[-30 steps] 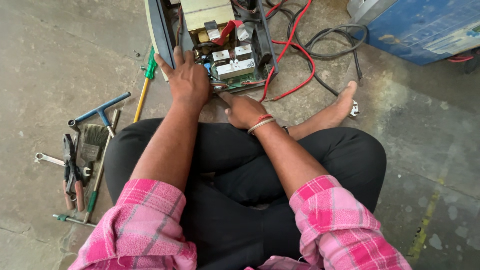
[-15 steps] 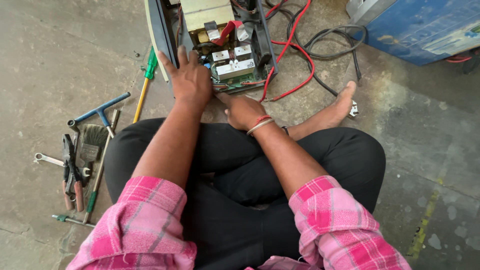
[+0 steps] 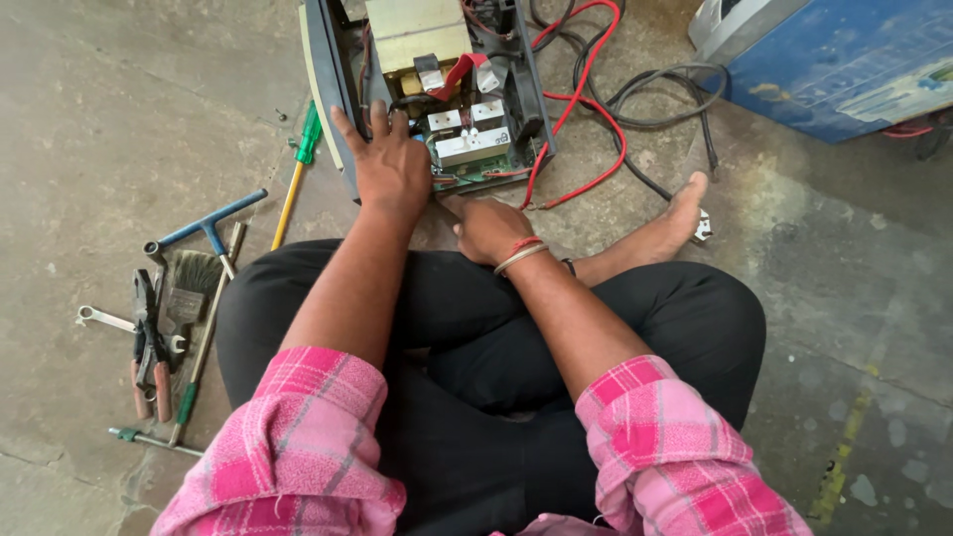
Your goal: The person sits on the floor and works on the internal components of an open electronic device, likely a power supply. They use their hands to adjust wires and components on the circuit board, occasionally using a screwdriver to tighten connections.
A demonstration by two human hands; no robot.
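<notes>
Staying put, left hand [image 3: 390,167] and right hand [image 3: 486,226] press the opened unit [image 3: 437,89].

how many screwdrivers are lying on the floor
2 that can be told. The green-handled screwdriver with a yellow shaft lies left of the opened grey electrical unit. A thin green-tipped screwdriver lies at the near end of the tool pile; others may be hidden there.

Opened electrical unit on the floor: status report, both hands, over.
Left hand flat on opened unit, fingers spread. Right hand at its near edge by the circuit board, grip hidden. Red wires trail alongside.
</notes>
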